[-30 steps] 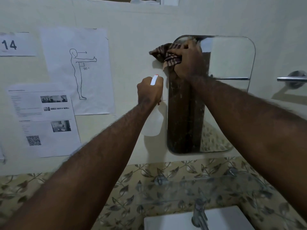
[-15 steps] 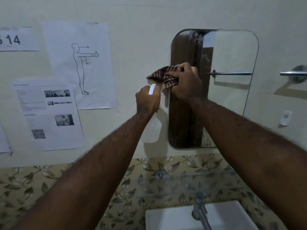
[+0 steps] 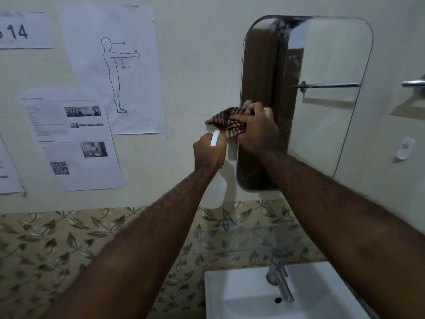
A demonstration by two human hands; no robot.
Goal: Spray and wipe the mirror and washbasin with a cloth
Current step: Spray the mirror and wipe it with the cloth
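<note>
A rounded rectangular mirror [image 3: 322, 93] hangs on the cream wall. Spray droplets speckle its left part. My right hand [image 3: 255, 130] presses a brown striped cloth [image 3: 226, 120] against the mirror's left edge, about halfway down. My left hand [image 3: 208, 153] grips a white spray bottle [image 3: 217, 192] just left of the mirror, below the cloth; its white trigger top shows above my fingers. The white washbasin [image 3: 241, 295] sits at the bottom with a chrome tap [image 3: 279, 277].
Printed sheets [image 3: 110, 70] are taped to the wall at left. A glass shelf [image 3: 248, 236] runs above the basin in front of leaf-patterned tiles. A chrome towel bar [image 3: 414, 83] and a small white wall fitting [image 3: 404, 149] are at the right.
My right hand has slid the cloth down the mirror's left edge from the top corner to mid-height. My left hand with the bottle stayed just left of the mirror.
</note>
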